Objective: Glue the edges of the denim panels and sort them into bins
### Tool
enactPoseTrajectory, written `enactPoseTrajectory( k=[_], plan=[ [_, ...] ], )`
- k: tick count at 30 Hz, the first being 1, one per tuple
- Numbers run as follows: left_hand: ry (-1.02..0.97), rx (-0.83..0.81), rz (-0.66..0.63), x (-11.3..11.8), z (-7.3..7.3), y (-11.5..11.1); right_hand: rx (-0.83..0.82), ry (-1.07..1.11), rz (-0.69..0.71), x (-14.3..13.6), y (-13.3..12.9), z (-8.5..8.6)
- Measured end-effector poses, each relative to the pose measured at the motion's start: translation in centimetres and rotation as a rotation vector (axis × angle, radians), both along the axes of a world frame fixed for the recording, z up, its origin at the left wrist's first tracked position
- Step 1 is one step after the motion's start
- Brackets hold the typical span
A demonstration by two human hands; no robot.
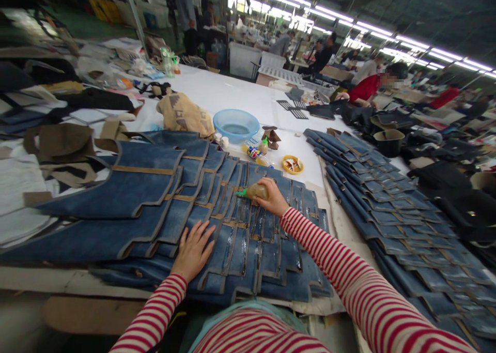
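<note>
My right hand is closed around a squeeze bottle with a green nozzle and yellowish-brown contents. The bottle is tipped, its nozzle pointing left, close over the overlapping blue panels with grey edging and tan strips. Shiny wet-looking streaks lie along several panel edges below and to the right of the bottle. On the panels left of those streaks, my left hand rests flat with its fingers spread, holding nothing. Whether the nozzle touches a panel I cannot tell.
Behind the panels stand a light-blue basin, a patterned tan cloth, a second green-tipped bottle and a yellow dish with scraps. Another spread of blue panels lies on the right. A person in red works farther back.
</note>
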State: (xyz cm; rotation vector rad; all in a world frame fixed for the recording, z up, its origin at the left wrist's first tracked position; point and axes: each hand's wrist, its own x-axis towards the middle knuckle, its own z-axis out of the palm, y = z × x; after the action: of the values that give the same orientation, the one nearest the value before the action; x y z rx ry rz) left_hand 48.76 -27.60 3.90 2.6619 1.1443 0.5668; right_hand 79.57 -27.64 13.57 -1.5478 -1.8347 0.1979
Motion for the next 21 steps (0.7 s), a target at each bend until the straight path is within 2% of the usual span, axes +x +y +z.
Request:
enactPoseTrajectory(
  k=[6,13,21],
  plan=[
    [0.029,0.013,-0.003,0.0,0.0,0.0,-0.105,0.068,0.113,-2.0,-2.6,-1.3],
    [0.049,0.012,-0.001,0.1,0.1,0.0,-0.250,0.222,-0.023,-2.5,-3.7,-1.9],
    [0.039,0.015,-0.003,0.1,0.2,-0.1,-0.266,0.219,0.006,-2.8,-3.8,-1.9]
  ],
)
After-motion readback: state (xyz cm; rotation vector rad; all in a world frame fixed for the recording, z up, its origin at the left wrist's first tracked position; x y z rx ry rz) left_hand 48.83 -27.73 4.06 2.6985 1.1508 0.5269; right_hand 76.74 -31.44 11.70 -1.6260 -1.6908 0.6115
